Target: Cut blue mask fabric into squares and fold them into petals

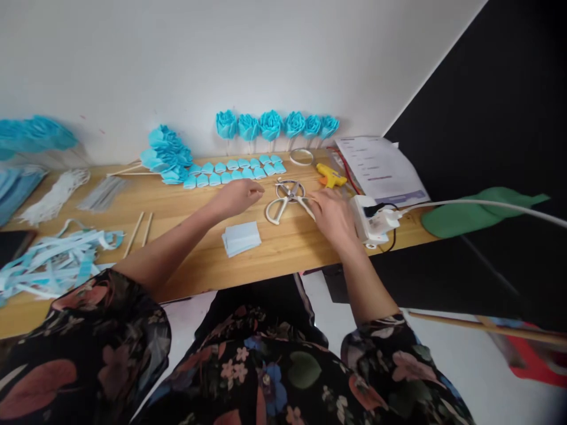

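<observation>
Left hand [237, 198], fingers [256, 190] curled, lies beside 2 rows of blue petals [234, 168]; right hand [333, 215] touches the scissors [286, 200] (either grip: cannot tell).

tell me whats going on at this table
A person in a floral top sits at a wooden table with both hands by white-handled scissors. The right hand touches one handle, and the left hand rests curled just left of the blades; whether either grips is unclear. Rows of folded blue petals lie behind, blue paper roses lean on the wall, and a yellow glue gun lies nearby.
</observation>
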`<state>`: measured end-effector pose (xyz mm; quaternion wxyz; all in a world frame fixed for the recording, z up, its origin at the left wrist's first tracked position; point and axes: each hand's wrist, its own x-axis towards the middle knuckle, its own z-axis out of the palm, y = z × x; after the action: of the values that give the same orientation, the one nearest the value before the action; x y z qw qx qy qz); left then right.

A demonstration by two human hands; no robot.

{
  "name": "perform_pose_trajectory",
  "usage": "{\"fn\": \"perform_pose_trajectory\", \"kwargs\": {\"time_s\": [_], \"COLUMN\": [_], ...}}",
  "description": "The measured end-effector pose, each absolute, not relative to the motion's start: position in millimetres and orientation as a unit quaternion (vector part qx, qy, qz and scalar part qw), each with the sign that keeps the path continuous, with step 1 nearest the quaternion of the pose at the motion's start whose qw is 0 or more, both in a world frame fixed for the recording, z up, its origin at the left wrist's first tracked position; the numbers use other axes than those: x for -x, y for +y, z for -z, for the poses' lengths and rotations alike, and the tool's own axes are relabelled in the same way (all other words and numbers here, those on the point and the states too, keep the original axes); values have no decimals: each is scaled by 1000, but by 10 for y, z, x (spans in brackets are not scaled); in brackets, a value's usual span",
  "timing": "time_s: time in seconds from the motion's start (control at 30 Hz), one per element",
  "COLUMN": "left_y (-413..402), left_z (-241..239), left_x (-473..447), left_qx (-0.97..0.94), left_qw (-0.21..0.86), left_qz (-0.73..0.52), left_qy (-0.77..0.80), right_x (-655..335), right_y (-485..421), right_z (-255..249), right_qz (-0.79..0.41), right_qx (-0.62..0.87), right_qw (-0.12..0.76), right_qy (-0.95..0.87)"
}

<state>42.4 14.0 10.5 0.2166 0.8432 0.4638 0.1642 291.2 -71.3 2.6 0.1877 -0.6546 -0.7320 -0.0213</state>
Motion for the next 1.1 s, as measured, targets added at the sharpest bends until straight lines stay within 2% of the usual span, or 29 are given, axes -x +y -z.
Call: {"fn": "perform_pose_trajectory", "kwargs": {"time_s": [0.13,0.37,0.57,0.73,0.9,1.0,1.1], "left_y": [31,-164,-281,-352,-392,-338,-287], "left_z": [-247,-144,7,-18,-132,-111,-55], "left_x": [-201,31,222,277,265,244,207], "left_qx": [-835,-835,-801,-766,-667,-593,-537], "left_qw": [216,266,324,386,539,624,628], "left_qz": [-130,-129,-158,-210,-295,-322,-374], "left_qy": [490,464,478,470,420,393,421], "right_x": [-2567,-1948,-1825,-1889,-1941,-1922,-1882], "right_y": [-841,-620,-461,-513,-444,-318,-180], "right_z": [-70,-89,-91,-98,-197,-301,-340], "right_qz": [-63,-58,-82,-88,-156,-188,-206], "right_qx": [529,449,468,434,429,437,435], "right_qw": [224,73,38,94,207,245,288], "right_qy": [-816,-889,-879,-892,-865,-845,-828]}}
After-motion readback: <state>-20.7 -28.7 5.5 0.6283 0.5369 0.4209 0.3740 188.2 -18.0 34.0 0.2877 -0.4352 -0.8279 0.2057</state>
